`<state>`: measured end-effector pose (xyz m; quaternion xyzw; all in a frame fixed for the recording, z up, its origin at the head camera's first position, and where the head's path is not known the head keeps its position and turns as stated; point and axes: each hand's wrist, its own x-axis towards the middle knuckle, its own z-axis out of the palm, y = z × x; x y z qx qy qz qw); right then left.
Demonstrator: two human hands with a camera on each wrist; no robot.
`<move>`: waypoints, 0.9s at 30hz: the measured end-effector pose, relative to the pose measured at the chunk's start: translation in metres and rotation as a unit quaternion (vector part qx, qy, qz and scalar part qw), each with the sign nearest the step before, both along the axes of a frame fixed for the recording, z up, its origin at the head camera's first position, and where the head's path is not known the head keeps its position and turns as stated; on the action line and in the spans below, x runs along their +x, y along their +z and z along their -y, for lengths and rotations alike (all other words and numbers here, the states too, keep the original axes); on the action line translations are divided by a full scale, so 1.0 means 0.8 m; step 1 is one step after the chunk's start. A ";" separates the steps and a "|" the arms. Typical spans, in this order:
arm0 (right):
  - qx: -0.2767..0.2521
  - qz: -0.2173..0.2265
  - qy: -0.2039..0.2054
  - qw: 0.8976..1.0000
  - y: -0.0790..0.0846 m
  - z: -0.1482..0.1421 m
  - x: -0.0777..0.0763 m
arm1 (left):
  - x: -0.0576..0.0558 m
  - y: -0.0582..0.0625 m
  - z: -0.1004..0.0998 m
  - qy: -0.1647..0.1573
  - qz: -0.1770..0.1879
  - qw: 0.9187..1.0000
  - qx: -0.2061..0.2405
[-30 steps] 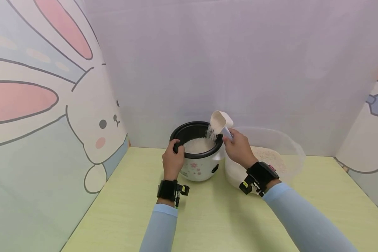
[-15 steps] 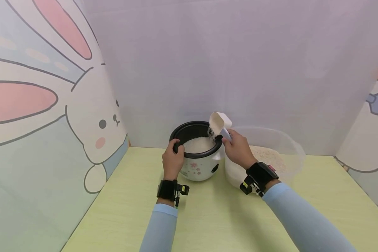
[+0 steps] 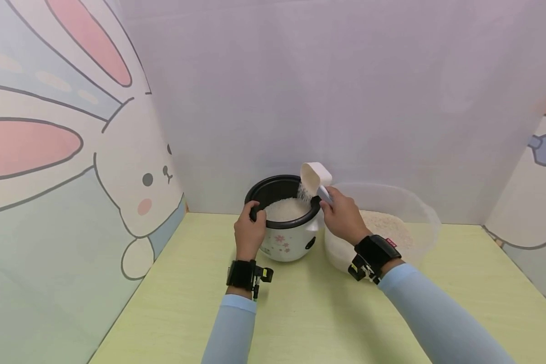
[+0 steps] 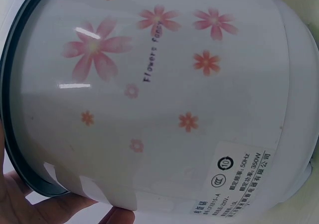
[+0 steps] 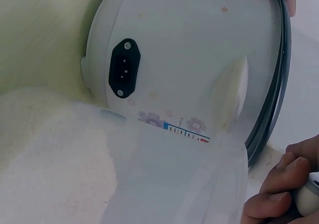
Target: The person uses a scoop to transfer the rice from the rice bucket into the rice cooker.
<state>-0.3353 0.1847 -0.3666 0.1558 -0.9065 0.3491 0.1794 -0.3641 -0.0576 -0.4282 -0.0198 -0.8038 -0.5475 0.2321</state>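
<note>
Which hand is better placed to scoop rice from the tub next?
Probably the right hand: it holds the scoop and is nearer the tub, while the left hand grips the rice cooker.

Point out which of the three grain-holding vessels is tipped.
The white scoop in the right hand: it tilts, pouring grains, while the rice cooker and translucent tub stand upright.

Your flowered white cooker (image 3: pixel 283 245): upright, rice (image 3: pixel 287 210) inside | your white scoop (image 3: pixel 322 173): tilted over it, spilling grains | your translucent tub (image 3: pixel 420 212): just beside, part-filled
</note>
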 end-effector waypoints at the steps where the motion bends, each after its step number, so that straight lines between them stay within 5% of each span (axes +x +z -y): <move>1: 0.002 0.000 0.000 1.000 0.000 0.000 0.000 | 0.000 0.000 0.000 0.000 0.000 1.000 0.000; 27: 0.084 -0.033 -0.004 0.996 -0.002 -0.001 -0.001 | 0.001 0.003 0.000 0.006 -0.004 1.000 -0.003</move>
